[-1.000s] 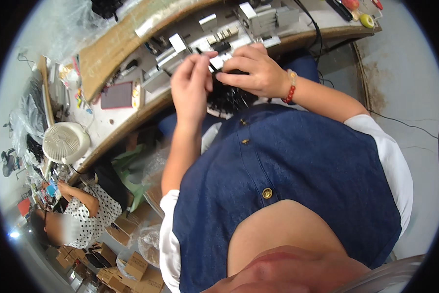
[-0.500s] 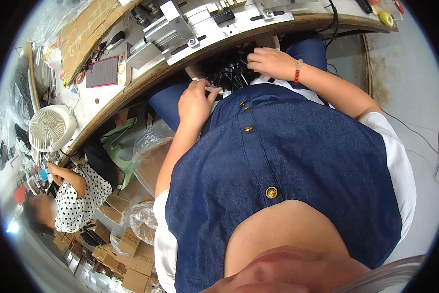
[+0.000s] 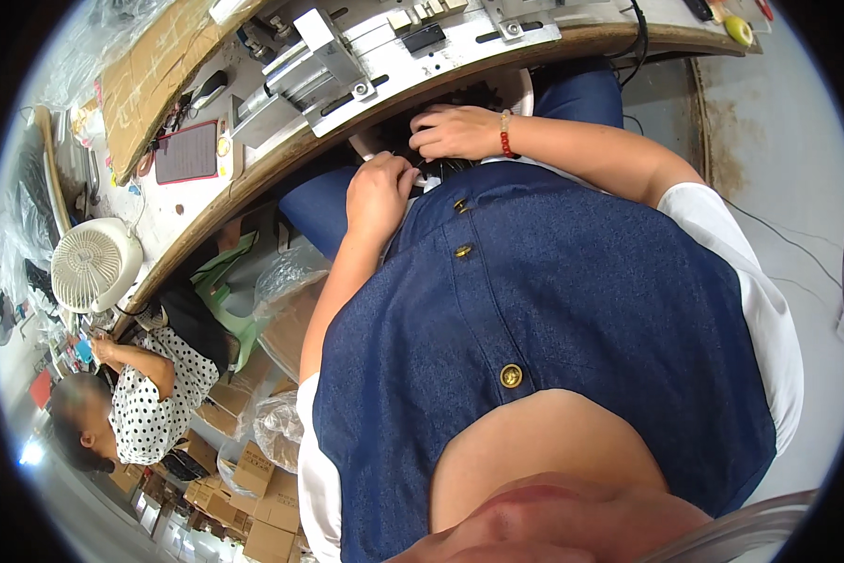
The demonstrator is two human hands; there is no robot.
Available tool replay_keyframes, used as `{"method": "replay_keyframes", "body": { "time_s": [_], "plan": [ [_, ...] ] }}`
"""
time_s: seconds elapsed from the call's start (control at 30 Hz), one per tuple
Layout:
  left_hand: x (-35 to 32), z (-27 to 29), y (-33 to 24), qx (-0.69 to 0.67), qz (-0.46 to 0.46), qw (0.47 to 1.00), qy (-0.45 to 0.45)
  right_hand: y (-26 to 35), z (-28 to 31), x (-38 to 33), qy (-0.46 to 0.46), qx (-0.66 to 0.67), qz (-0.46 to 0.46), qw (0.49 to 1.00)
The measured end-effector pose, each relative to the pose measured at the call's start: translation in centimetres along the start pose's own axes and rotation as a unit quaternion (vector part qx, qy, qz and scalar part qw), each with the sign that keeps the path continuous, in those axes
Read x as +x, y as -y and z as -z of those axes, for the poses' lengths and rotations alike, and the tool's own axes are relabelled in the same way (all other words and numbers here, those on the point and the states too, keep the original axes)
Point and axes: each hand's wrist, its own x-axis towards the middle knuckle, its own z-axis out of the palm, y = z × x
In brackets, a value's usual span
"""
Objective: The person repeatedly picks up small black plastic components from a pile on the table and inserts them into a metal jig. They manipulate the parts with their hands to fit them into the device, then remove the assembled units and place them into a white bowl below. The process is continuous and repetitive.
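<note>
A pale, round-rimmed container (image 3: 526, 94) rests on my lap under the bench edge, with dark thin pieces (image 3: 478, 95) inside. My right hand (image 3: 457, 132), wearing a red and yellow bead bracelet (image 3: 506, 136), reaches over it with bent fingers drawn together. What those fingers grip is hidden. At the container's near left rim, my left hand (image 3: 379, 194) is closed, thumb against fingers. A small white bit (image 3: 427, 185) shows beside its fingertips; I cannot tell whether it is held.
A metal fixture (image 3: 342, 70) stands on the bench (image 3: 192, 202) just beyond my hands. To the left are a phone (image 3: 187, 152), a white fan (image 3: 95, 266) and cardboard (image 3: 159, 80). A co-worker in a dotted top (image 3: 164, 399) sits at far left, near stacked boxes (image 3: 267, 507).
My right hand has moved left, toward my left hand, and now covers many of the thin dark pieces. The left hand stays by the rim. The view has shifted slightly.
</note>
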Motion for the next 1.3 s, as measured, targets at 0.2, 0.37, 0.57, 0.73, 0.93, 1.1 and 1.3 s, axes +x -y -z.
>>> {"method": "replay_keyframes", "body": {
  "time_s": [0.2,0.37,0.57,0.73,0.93,1.1,1.3],
  "plan": [
    [0.4,-0.7,2.7,0.005,0.059,0.996,-0.067,0.1,4.8,-0.7,0.2,0.104,-0.31,0.924],
    [2.3,-1.0,3.3,0.055,0.238,0.969,-0.036,-0.1,3.4,-3.8,0.165,0.032,-0.089,0.982],
    [3.9,-3.2,6.5,0.059,0.186,0.98,0.042,0.3,-1.3,-1.0,0.176,-0.081,-0.113,0.974],
    [4.8,-3.5,7.6,0.087,0.234,0.948,0.195,-1.6,-0.6,1.5,0.153,-0.071,-0.329,0.929],
    [3.7,-2.9,5.1,0.06,0.244,0.966,0.067,-4.9,-1.3,-0.4,0.063,-0.084,-0.397,0.912],
    [-0.8,-0.3,2.8,0.049,0.14,0.985,0.086,2.0,3.5,-3.5,0.025,-0.072,-0.255,0.964],
    [1.0,15.5,-4.3,-0.24,-0.053,0.957,0.153,4.8,19.3,-2.5,0.083,0.333,-0.195,0.919]
  ]
}}
